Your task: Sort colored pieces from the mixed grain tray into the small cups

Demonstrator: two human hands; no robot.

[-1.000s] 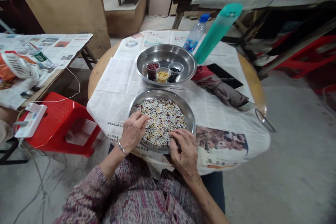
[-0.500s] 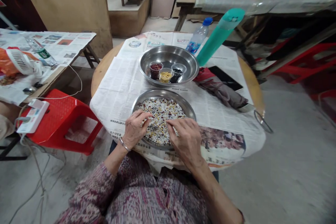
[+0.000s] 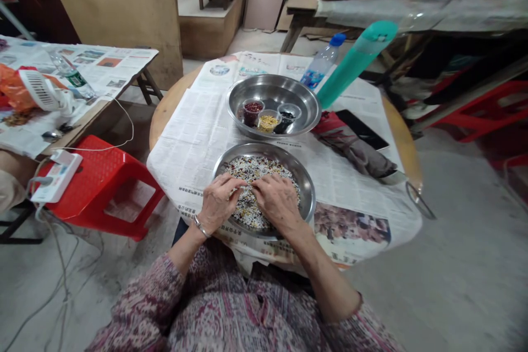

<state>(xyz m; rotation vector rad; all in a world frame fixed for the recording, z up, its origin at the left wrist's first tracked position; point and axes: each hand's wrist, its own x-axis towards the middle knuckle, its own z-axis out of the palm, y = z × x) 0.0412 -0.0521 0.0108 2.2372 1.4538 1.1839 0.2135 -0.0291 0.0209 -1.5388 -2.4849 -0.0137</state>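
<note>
Mixed white, yellow, dark red and black grains (image 3: 247, 214) cover the bottom of a round steel pan (image 3: 307, 184) close to my body. Over the pan's left part is my left hand (image 3: 220, 198), thumb and fingers pinched; anything between them is too small to make out. My right hand (image 3: 276, 198) is curled above the middle of the grains, its fingertips near those of the left, also pinched with contents hidden. Behind, a second steel basin (image 3: 303, 93) holds clear cups of dark red beans (image 3: 252, 111), yellow grains (image 3: 268, 122) and black beans (image 3: 287, 114).
Newspaper (image 3: 181, 137) covers the round table. Right of the basin are a blue-capped bottle (image 3: 319, 63), a tall green container (image 3: 355, 63), a folded umbrella (image 3: 355, 148) and a dark flat tablet-like object (image 3: 363, 127). A red stool (image 3: 111, 176) with a power strip (image 3: 58, 176) stands left.
My right hand has moved left and slightly up over the pan, bringing its fingertips close to my left hand's. The whole view has shifted a little.
</note>
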